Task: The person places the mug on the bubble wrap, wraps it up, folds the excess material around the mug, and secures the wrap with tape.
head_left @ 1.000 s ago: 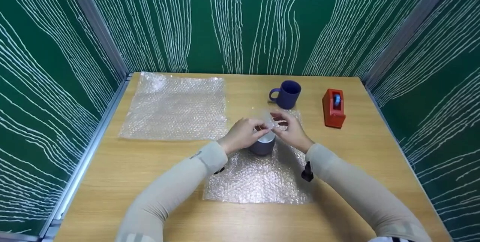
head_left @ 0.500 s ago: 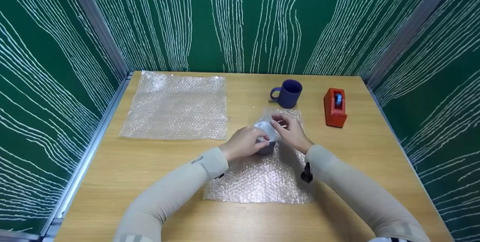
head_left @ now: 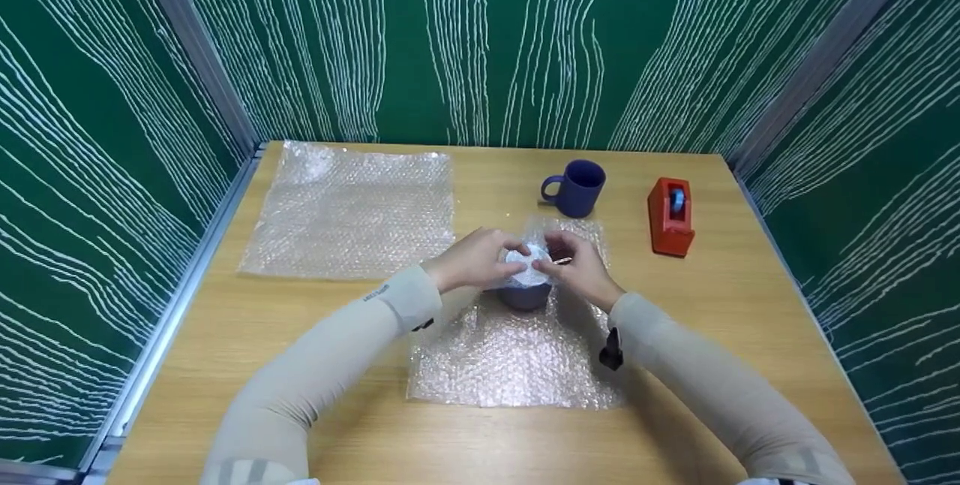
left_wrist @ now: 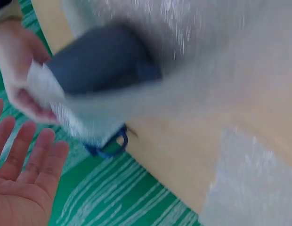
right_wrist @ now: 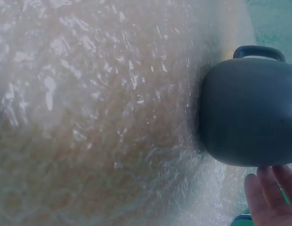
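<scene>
A dark grey-blue mug sits on a sheet of bubble wrap in front of me. Crumpled whitish bubble wrap shows at its mouth. My left hand is at the left of the rim, thumb and fingers reaching over the wrap; its fingers look straight and spread in the left wrist view. On the other side, my right hand holds the wrap by the rim, thumb over the mouth. Some of its fingers appear beside the mug's wall in the right wrist view. The mug's handle points leftward.
Behind the hands stands a second blue mug. A red tape dispenser is to its right. Another bubble wrap sheet lies flat at the back left. Green walls edge the wooden table on the back and sides.
My left hand has dipped to the front of the rim, then risen back and left. My right thumb has come in over the mouth, where wrap has bunched up.
</scene>
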`<state>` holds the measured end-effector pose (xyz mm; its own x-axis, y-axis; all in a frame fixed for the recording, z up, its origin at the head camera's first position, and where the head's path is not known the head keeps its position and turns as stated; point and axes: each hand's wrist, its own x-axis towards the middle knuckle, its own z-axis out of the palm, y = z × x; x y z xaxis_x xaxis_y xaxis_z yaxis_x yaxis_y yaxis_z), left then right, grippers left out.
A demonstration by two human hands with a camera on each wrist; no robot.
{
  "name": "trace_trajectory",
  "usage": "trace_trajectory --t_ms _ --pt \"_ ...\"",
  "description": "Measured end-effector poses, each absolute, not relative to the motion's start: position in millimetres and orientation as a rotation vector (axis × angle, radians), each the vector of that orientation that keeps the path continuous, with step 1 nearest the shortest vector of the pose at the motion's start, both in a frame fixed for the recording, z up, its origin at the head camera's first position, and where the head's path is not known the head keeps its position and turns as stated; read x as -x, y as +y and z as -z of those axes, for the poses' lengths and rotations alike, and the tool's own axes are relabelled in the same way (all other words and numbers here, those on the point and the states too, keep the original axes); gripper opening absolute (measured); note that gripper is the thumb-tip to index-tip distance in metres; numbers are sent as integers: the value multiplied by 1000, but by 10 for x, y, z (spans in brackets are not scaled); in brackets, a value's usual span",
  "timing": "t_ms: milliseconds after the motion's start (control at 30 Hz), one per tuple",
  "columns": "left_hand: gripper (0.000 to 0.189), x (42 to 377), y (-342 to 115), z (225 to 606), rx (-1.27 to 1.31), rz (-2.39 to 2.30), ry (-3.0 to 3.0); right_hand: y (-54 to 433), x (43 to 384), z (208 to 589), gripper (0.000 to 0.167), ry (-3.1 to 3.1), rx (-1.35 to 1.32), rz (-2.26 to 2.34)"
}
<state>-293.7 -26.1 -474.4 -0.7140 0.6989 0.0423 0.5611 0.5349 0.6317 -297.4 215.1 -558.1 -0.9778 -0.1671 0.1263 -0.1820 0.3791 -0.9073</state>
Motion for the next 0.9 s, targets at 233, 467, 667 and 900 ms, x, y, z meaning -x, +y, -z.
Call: trace_trajectory --t_ms 233,467,667,900 --pt "44 3204 -376 4597 -937 -985 2530 2129 2956 5567 55 -2626 -271 -1724" --pt "55 3373 -427 4749 -733 -1146 2420 2107 2954 5587 53 -2637 -249 -1708" --pt "63 3408 -420 4995 -665 -1192 2345 2090 2959 5603 48 -2634 -251 -1692" --pt "51 3374 -340 5232 -650 -1295 2284 2120 2931 5596 48 -2589 -272 -1723"
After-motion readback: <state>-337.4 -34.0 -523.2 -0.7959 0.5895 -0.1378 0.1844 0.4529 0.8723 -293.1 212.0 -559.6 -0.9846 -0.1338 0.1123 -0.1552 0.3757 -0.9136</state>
